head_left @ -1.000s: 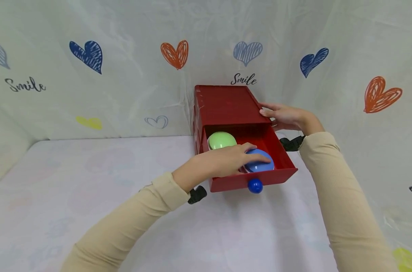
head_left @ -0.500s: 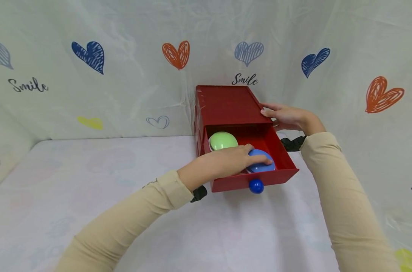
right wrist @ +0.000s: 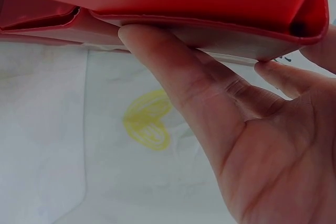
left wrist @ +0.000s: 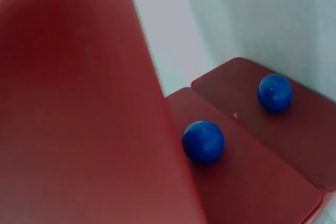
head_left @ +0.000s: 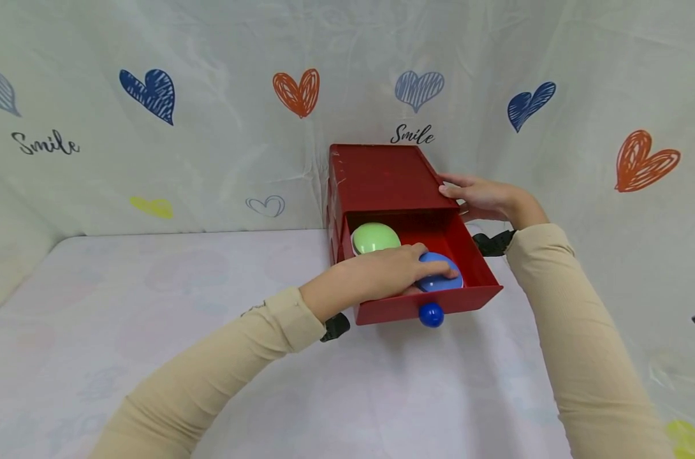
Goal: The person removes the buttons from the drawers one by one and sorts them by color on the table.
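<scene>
My left hand (head_left: 382, 274) reaches into the pulled-out top drawer (head_left: 479, 264) of a red drawer box (head_left: 387, 178). Its fingers curve over a blue dome-topped round object (head_left: 439, 280), and the thumb is partly hidden. Behind it in the same drawer lies a green dome-topped round object (head_left: 376, 237) with a pale lower rim. My right hand (head_left: 488, 197) rests against the box's right side near the top edge. In the right wrist view, the fingers (right wrist: 157, 59) of that hand are spread fairly straight along the red side wall.
A blue knob (head_left: 431, 315) sticks out of the drawer's front. In the left wrist view, two lower drawers bear a blue knob (left wrist: 203, 142) and another blue knob (left wrist: 274, 93). A white cloth (head_left: 181, 306) covers the table; a heart-printed curtain (head_left: 221, 127) hangs behind the box.
My left hand has shifted slightly to the right over the blue round object. The right hand, the drawer and the green object stay in place.
</scene>
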{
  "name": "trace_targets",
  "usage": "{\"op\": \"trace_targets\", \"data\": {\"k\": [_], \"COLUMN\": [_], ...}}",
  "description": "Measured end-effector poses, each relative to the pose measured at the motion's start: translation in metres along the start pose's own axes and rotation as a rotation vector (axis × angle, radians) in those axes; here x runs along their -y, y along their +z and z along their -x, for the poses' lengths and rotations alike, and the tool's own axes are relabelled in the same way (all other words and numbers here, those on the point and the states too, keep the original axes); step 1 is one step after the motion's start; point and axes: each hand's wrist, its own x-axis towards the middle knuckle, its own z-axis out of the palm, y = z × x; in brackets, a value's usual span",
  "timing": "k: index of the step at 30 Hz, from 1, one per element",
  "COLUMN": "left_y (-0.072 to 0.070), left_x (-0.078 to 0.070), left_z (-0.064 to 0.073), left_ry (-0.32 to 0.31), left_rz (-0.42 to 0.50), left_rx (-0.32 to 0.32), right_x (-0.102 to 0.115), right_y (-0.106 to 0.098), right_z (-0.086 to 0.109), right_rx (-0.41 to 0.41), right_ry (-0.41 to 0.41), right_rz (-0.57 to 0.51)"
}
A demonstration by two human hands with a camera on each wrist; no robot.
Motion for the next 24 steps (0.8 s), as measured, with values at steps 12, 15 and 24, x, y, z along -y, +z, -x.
{"op": "trace_targets", "data": {"k": [12, 15, 24], "left_y": [-0.0002, -0.0007, -0.0026], "left_x": [0.0006, 0.0003, 0.0002], "left_z": [0.0011, 0.0015, 0.0039], "left_ry": [0.034, 0.025, -0.006], "left_rz": [0.038, 0.040, 0.025], "left_rx": [-0.047, -0.073, -0.128], "right_x": [-0.0006, -0.0008, -0.0003], "right_y": [-0.0005, -0.0007, 0.0009], "right_z": [-0.0001, 0.0003, 0.0001], "right_rx": [-0.002, -0.003, -0.014], "right_ry": [0.001, -0.004, 0.009], "right_rz": [0.005, 0.008, 0.027]}}
